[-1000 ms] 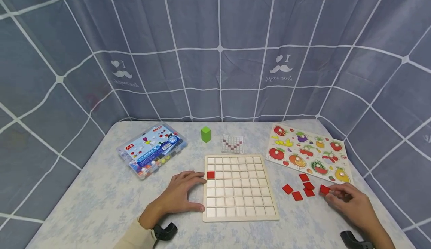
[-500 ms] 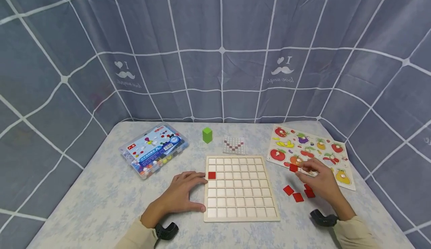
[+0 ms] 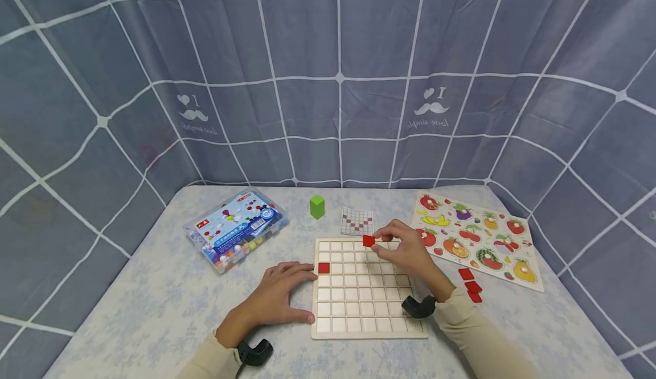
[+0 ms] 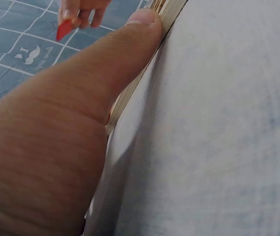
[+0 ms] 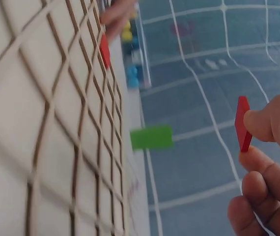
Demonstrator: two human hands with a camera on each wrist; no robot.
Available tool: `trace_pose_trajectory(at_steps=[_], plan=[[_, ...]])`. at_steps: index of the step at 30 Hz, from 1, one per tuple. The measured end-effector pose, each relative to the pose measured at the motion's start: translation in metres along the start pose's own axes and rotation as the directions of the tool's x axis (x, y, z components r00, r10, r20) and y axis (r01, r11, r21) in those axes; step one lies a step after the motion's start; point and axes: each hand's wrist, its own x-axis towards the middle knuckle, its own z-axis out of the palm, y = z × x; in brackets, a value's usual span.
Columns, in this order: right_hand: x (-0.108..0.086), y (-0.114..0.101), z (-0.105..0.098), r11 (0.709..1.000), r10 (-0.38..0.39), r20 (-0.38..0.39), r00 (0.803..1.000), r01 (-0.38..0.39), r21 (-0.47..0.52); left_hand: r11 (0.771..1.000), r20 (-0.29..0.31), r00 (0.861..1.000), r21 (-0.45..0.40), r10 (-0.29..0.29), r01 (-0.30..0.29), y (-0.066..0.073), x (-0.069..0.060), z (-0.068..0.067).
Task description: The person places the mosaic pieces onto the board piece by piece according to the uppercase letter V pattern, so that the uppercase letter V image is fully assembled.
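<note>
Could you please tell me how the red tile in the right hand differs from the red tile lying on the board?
The held tile is pinched by the right hand; the placed tile is not gripped. The held tile is raised off the board, while the placed tile lies flat on it, at its left edge. Both tiles are red, thin and plain.
</note>
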Motion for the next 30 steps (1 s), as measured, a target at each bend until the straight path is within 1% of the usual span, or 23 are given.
trace_pose_trajectory(at_steps=[4, 6, 9, 14, 18, 20, 26, 30], plan=[[0.003, -0.004, 0.026, 0.999, -0.001, 0.054, 0.999, -0.001, 0.032, 1.000, 0.007, 1.000, 0.002, -0.008, 0.008, 0.000, 0.000, 0.001], [0.001, -0.005, 0.037, 0.999, -0.010, 0.086, 0.996, 0.007, 0.035, 1.000, 0.009, 1.000, 0.001, -0.011, 0.011, -0.001, 0.000, 0.001], [-0.004, -0.006, 0.050, 1.000, 0.001, 0.148, 0.989, -0.005, 0.027, 1.000, 0.005, 1.000, -0.001, -0.011, 0.011, -0.001, 0.000, 0.002], [-0.011, -0.005, 0.061, 0.997, 0.055, 0.244, 0.968, -0.066, 0.037, 1.000, -0.006, 1.000, 0.019, -0.008, 0.008, -0.002, 0.001, 0.003], [-0.015, -0.006, 0.062, 0.995, 0.071, 0.276, 0.958, -0.087, 0.046, 1.000, -0.002, 1.000, 0.017, -0.007, 0.007, -0.001, 0.002, 0.003], [-0.016, -0.005, 0.062, 0.997, 0.064, 0.288, 0.956, -0.076, 0.033, 1.000, 0.001, 1.000, 0.010, -0.010, 0.010, -0.001, 0.002, 0.002], [-0.018, 0.000, 0.067, 0.998, 0.001, 0.306, 0.952, 0.017, -0.056, 1.000, 0.006, 1.000, 0.002, -0.021, 0.021, 0.000, 0.002, 0.002], [-0.017, 0.000, 0.067, 0.995, -0.031, 0.312, 0.949, 0.061, -0.085, 1.000, 0.007, 1.000, -0.005, -0.025, 0.025, 0.001, 0.002, 0.001]])
